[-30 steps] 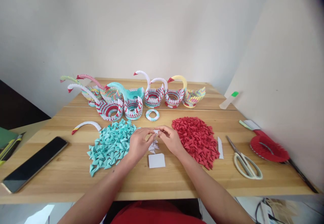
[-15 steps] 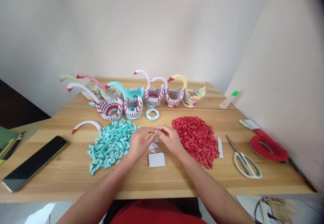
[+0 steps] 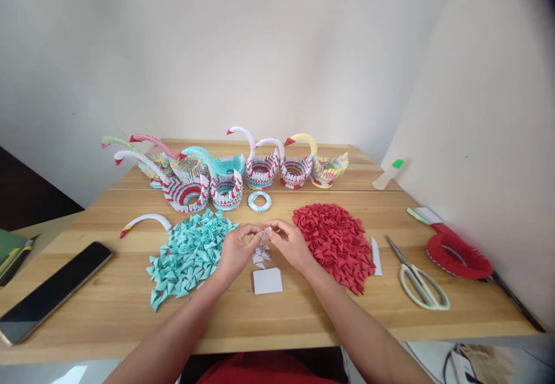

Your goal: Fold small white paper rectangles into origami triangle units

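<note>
My left hand (image 3: 239, 249) and my right hand (image 3: 289, 243) meet over the middle of the table, fingertips pinched together on one small piece of white paper (image 3: 266, 233). Its exact fold is partly hidden by my fingers. Just below my hands lie several small folded white paper pieces (image 3: 261, 255). Nearer to me is a stack of white paper slips (image 3: 267, 281). A heap of folded turquoise paper triangles (image 3: 191, 257) spreads beside my left hand, and a heap of red ones (image 3: 332, 242) beside my right.
Several folded-paper swans (image 3: 186, 192) stand along the back, with a white-and-turquoise paper ring (image 3: 259, 201) before them. A curved white paper neck (image 3: 150, 218) and a phone (image 3: 56, 291) lie left. To the right are scissors (image 3: 418, 280), a red paper piece (image 3: 459, 255) and a green-capped bottle (image 3: 387, 176).
The view has tilted up slightly, so the table sits a little lower. My hands stay together, and the white paper between my fingertips shows a little more clearly.
</note>
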